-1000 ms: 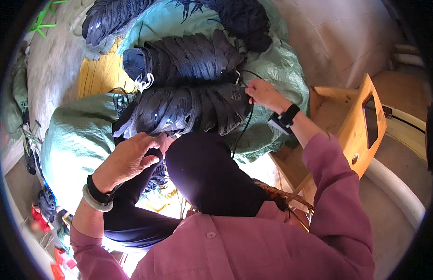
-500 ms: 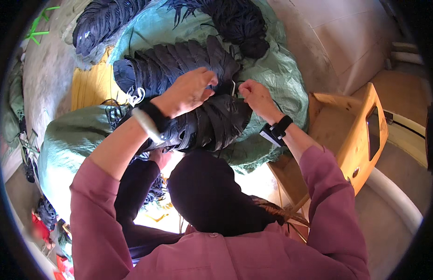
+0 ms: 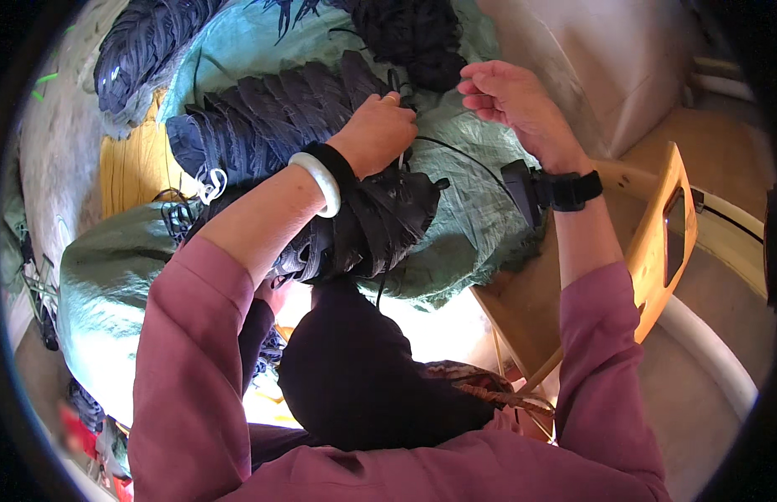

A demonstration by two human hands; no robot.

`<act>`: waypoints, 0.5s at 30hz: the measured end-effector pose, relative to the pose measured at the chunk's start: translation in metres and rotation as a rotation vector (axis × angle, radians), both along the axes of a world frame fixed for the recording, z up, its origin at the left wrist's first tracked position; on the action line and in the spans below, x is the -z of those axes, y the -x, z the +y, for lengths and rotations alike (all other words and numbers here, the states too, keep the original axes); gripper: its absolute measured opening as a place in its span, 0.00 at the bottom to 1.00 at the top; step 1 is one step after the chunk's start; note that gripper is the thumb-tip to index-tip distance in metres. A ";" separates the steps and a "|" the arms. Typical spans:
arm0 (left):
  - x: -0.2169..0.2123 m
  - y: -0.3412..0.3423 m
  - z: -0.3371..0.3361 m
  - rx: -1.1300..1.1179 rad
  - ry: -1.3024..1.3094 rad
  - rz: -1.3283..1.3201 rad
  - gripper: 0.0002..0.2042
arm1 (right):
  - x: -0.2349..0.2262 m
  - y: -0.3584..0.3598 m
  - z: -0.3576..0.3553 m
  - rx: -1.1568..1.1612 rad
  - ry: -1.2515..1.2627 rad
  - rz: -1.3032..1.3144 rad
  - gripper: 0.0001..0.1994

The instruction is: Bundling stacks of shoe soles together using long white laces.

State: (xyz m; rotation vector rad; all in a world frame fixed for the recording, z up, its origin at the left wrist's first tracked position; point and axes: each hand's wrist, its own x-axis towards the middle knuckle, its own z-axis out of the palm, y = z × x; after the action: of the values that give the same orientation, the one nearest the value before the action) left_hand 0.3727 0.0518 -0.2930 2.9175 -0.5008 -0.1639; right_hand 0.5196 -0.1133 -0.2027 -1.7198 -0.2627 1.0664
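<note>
Up near the top of the view, the left hand (image 3: pixel 382 130) is curled into a loose fist, knuckles up, and presses down on the upper end of a bundle of dark cords (image 3: pixel 321 167); its fingers seem to close around a thin black string (image 3: pixel 472 159) at the bundle's tip, though the exact grip is hidden under the hand. A pale bangle (image 3: pixel 319 181) and a black band sit on that wrist. To the right, and apart from the bundle, the right hand (image 3: pixel 510 105) hovers with its fingers half spread and slightly bent, palm turned toward the left hand; whether the thin string reaches its fingertips cannot be told. A black strap with a small dark box (image 3: pixel 543 191) wraps the right wrist. The bundle lies across a green woven sack (image 3: pixel 480 226), with more dark bundles (image 3: pixel 146 46) piled above and to the left. A wooden chair (image 3: pixel 660 238) stands at the right, just beside the sack. Both forearms wear rolled pink sleeves (image 3: pixel 196 360).
</note>
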 end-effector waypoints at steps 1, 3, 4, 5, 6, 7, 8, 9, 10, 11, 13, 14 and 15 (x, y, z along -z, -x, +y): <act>0.003 0.001 0.001 -0.002 -0.004 0.002 0.07 | 0.000 0.000 0.000 -0.025 0.017 -0.052 0.11; 0.007 0.005 0.003 -0.040 0.010 0.035 0.09 | 0.013 0.007 0.001 -0.084 0.027 -0.070 0.11; 0.005 0.003 0.004 -0.035 0.012 0.031 0.09 | 0.018 0.010 -0.003 -0.136 0.050 -0.096 0.11; 0.003 0.001 0.006 -0.040 0.023 0.073 0.09 | 0.026 0.016 -0.006 -0.131 0.052 -0.097 0.11; 0.000 -0.001 0.008 -0.044 0.034 0.116 0.10 | 0.035 0.023 -0.008 -0.149 0.058 -0.040 0.10; -0.006 -0.002 0.010 -0.042 0.033 0.119 0.10 | 0.042 0.031 -0.006 -0.171 0.061 0.021 0.10; -0.014 -0.004 0.014 -0.024 0.009 0.207 0.10 | 0.047 0.037 -0.005 -0.169 0.060 0.025 0.10; -0.017 -0.005 0.015 -0.005 -0.016 0.294 0.11 | 0.051 0.042 -0.004 -0.233 0.104 -0.025 0.11; -0.017 -0.005 0.017 -0.008 -0.021 0.297 0.11 | 0.054 0.046 -0.002 -0.302 0.144 -0.076 0.12; -0.016 -0.004 0.019 -0.005 -0.005 0.302 0.10 | 0.058 0.050 -0.002 -0.304 0.138 -0.074 0.12; -0.017 -0.003 0.024 -0.003 0.007 0.310 0.09 | 0.063 0.058 -0.002 -0.358 0.152 -0.123 0.13; -0.018 -0.003 0.026 -0.017 0.045 0.337 0.09 | 0.064 0.062 0.000 -0.359 0.147 -0.121 0.13; -0.019 -0.003 0.029 -0.031 0.083 0.364 0.08 | 0.065 0.066 0.003 -0.385 0.170 -0.188 0.13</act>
State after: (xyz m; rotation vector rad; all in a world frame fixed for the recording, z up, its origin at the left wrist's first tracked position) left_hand 0.3756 0.0807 -0.2737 2.7219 -0.3909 -0.6380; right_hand 0.4533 -0.1104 -0.2681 -1.9752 -0.6597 1.2302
